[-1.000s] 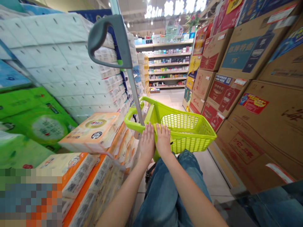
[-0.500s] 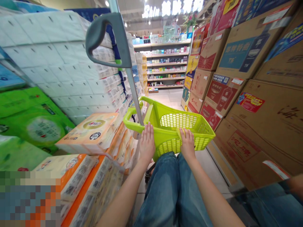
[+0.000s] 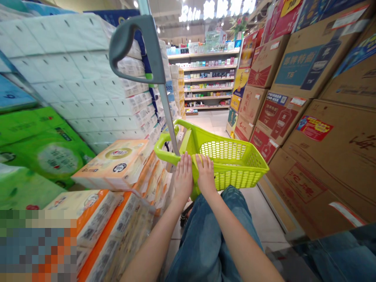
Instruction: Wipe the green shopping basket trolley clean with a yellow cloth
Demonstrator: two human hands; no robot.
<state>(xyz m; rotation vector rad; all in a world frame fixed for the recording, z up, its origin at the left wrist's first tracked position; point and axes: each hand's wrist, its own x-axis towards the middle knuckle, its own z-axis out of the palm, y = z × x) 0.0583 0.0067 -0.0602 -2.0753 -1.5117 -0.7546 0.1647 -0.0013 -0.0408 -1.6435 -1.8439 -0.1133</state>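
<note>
A lime-green shopping basket cart with slotted walls and a grey upright handle stands in front of my knees. My left hand lies with straight fingers on its near rim, close to the foot of the handle pole. Right beside it, my right hand presses on the same rim, fingers bent over the edge. A bit of yellow cloth shows at the edge of that hand; most of it is hidden beneath the fingers. The visible inside of the basket holds no goods.
Stacked white tissue packs and orange tissue packs line the left side. Cardboard cartons rise on the right. Down the tiled aisle stand shelves of small goods. Part of another person's jeans shows at lower right.
My right hand has slid left along the near rim with the yellow cloth, up to my left hand. My left hand has stayed on the rim.
</note>
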